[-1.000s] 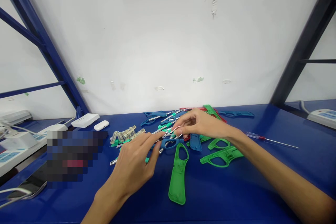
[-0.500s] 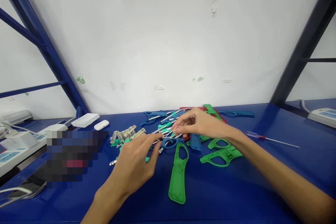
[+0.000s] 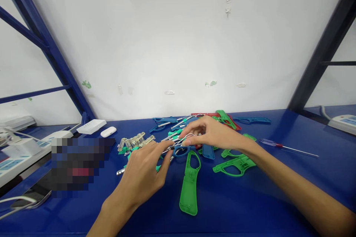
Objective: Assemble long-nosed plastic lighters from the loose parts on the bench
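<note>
one looped blue plastic frame (image 3: pixel 182 152) between left hand (image 3: pixel 143 176) and right hand (image 3: pixel 215 135)

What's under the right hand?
Poking out beneath the right hand: a short blue plastic piece, a strip of red plastic and green plastic handle frames. It pinches a thin wire loop. How far they run under the palm is covered.

Green handle shell (image 3: pixel 189 185), blue table (image 3: pixel 278 177), white wall (image 3: pixel 172 44).

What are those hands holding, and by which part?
A small blue plastic piece: the left hand pinches its left end with the fingertips, and the right hand pinches its upper right edge.
</note>
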Action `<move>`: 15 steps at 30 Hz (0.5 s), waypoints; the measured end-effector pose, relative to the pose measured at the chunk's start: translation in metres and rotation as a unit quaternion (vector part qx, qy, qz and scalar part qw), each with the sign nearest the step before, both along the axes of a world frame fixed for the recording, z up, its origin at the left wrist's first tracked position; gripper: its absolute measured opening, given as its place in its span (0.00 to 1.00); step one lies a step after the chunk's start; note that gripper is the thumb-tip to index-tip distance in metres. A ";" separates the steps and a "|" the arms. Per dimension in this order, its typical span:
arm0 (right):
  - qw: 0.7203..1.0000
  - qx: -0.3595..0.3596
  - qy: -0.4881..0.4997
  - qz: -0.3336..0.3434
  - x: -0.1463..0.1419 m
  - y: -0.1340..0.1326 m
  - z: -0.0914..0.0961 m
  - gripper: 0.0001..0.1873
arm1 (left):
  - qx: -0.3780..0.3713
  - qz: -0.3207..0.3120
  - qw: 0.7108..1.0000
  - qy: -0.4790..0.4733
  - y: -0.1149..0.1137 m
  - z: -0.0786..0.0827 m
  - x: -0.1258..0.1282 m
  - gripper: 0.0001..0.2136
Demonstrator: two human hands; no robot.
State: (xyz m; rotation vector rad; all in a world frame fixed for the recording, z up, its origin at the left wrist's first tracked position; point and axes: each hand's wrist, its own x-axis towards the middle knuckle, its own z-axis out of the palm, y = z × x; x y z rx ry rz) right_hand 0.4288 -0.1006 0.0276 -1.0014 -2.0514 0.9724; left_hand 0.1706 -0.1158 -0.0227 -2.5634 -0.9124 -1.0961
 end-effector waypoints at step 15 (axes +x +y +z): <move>0.999 0.042 0.008 0.002 -0.012 -0.001 -0.011 0.14 | 0.054 -0.022 0.998 -0.010 0.001 0.003 0.003 0.07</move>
